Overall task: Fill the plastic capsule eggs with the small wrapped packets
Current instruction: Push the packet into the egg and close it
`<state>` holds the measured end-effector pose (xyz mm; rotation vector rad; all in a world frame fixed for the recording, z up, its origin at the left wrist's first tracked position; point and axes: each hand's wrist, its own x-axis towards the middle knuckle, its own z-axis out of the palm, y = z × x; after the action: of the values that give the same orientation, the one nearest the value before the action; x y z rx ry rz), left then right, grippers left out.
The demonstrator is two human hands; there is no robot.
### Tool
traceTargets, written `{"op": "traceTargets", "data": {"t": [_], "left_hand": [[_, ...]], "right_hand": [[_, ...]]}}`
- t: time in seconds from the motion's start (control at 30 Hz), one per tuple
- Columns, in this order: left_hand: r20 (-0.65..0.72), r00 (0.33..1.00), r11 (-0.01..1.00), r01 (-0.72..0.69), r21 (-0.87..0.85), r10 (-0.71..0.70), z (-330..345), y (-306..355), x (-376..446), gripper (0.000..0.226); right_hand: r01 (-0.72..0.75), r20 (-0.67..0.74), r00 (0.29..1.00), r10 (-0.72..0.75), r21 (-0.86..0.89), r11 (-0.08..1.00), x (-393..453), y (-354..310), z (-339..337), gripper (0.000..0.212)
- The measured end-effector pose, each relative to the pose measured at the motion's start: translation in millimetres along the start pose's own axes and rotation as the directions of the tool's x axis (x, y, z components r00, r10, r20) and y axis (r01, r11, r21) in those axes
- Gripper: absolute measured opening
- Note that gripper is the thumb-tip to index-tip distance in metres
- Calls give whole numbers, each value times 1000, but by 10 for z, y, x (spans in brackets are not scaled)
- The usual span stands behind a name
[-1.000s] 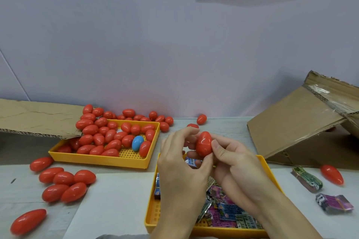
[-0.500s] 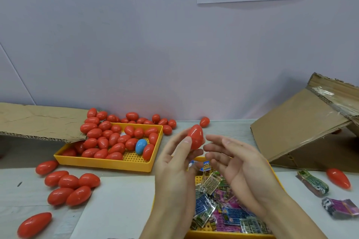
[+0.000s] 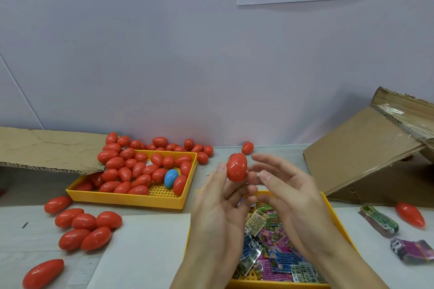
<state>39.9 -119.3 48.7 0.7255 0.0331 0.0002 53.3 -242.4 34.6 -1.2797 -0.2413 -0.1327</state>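
Your left hand (image 3: 218, 213) holds a closed red egg (image 3: 237, 167) up at its fingertips, thumb and fingers curled round the egg's lower half; the egg stands nearly upright above the near tray's (image 3: 341, 225) far rim; your right hand (image 3: 288, 197) hovers just at 3 o'clock of the egg, fingers spread and loose, gripping nothing; under both hands the near tray holds a heap of wrapped packets (image 3: 270, 248); at 10 o'clock a second yellow tray (image 3: 131, 198) is piled with red eggs and one blue egg (image 3: 170, 178); more red eggs lie loose on the table at 9 o'clock; at 3 o'clock two stray packets (image 3: 380, 220) lie beside one red egg, before a tilted cardboard box (image 3: 366, 155)
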Motion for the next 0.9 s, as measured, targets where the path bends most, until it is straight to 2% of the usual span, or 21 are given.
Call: {"op": "traceTargets", "data": {"t": [0.13, 0.3, 0.5, 0.67, 0.77, 0.83, 0.9], "left_hand": [[10, 998, 993, -71, 92, 70, -4, -49, 13, 20], [36, 998, 997, -60, 53, 58, 3, -43, 10, 27], [67, 997, 997, -52, 57, 48, -21, -64, 21, 32], [34, 997, 984, -79, 158, 75, -66, -48, 56, 23], [-32, 995, 980, -91, 179, 98, -126, -4, 106, 23], [-37, 993, 970, -99, 223, 110, -164, 27, 139, 16], [-28, 991, 951, -120, 285, 133, -187, 36, 153, 13]], "right_hand": [[131, 40, 991, -126, -161, 978, -34, -22, 72, 50], [157, -25, 985, -169, -261, 952, -35, -18, 91, 39], [184, 4, 981, -195, -346, 920, -16, 15, 57, 45], [199, 147, 979, -144, -492, 848, -38, 3, 38, 44], [109, 69, 994, -87, -482, 870, -37, -60, -55, 31], [48, 17, 999, -47, -599, 799, -23, -110, -171, 22], [15, 36, 999, 20, -777, 630, -19, -138, -277, 17]]}}
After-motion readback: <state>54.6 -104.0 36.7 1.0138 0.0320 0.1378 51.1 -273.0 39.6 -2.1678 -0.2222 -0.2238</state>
